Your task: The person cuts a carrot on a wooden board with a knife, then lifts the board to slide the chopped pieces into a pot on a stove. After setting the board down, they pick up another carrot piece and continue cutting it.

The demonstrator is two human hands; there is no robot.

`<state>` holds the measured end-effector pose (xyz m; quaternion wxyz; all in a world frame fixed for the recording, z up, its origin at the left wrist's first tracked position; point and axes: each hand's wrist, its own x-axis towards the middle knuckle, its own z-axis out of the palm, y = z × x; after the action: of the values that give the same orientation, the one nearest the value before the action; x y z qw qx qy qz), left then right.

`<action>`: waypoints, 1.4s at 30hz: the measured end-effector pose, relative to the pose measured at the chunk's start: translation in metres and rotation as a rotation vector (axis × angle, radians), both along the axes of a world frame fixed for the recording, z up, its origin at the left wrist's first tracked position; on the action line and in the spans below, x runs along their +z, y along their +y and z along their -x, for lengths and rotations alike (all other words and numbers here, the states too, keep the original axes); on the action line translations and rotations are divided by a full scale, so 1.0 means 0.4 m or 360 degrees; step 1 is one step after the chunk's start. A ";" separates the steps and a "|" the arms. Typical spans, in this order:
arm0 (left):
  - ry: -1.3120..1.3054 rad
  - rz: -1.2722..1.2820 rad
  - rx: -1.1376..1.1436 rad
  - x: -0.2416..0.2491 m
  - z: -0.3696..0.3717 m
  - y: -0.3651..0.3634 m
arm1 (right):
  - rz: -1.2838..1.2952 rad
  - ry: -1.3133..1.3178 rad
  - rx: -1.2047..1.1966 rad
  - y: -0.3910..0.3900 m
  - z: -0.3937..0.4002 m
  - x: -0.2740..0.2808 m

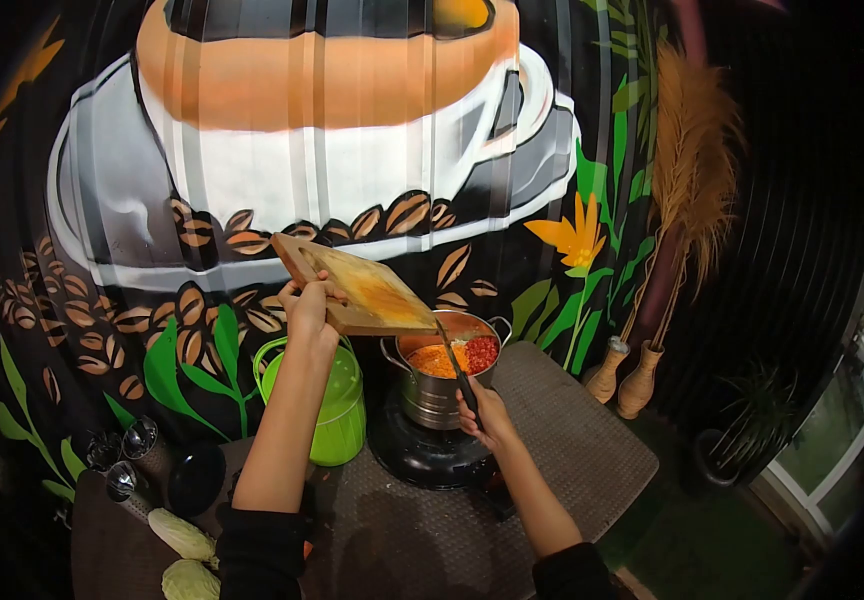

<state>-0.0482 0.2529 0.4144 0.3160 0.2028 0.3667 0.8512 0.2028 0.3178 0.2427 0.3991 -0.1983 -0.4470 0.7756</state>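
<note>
My left hand (310, 305) grips a wooden cutting board (382, 292) by its near left edge. The board is held up and tilted, its lower right corner over the rim of a metal pot (432, 400). In my right hand (489, 418) is a knife (465, 385) by its dark handle, the blade pointing up toward that corner of the board. Inside the pot lie orange shreds (434, 361) and a heap of chopped red pieces (481, 351), with some pale bits between them. The pot stands on a black portable stove (430, 457).
Left of the pot stands a lime-green bucket (337, 420). Pale cabbages (184, 537) and utensil holders (132, 487) are at the table's left side. The brown table (592, 455) ends at the right, beyond which stand vases (640, 380) with dried plumes. A painted wall rises behind.
</note>
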 end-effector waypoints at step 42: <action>0.0085 0.0085 -0.0702 -0.314 0.028 -0.487 | -0.0413 -0.0531 -0.0878 -0.275 -0.071 -0.190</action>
<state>-0.0595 0.0580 0.2888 0.4899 0.2923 0.3441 0.7457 0.2314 0.2078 0.1665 0.5369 -0.3835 -0.5305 0.5321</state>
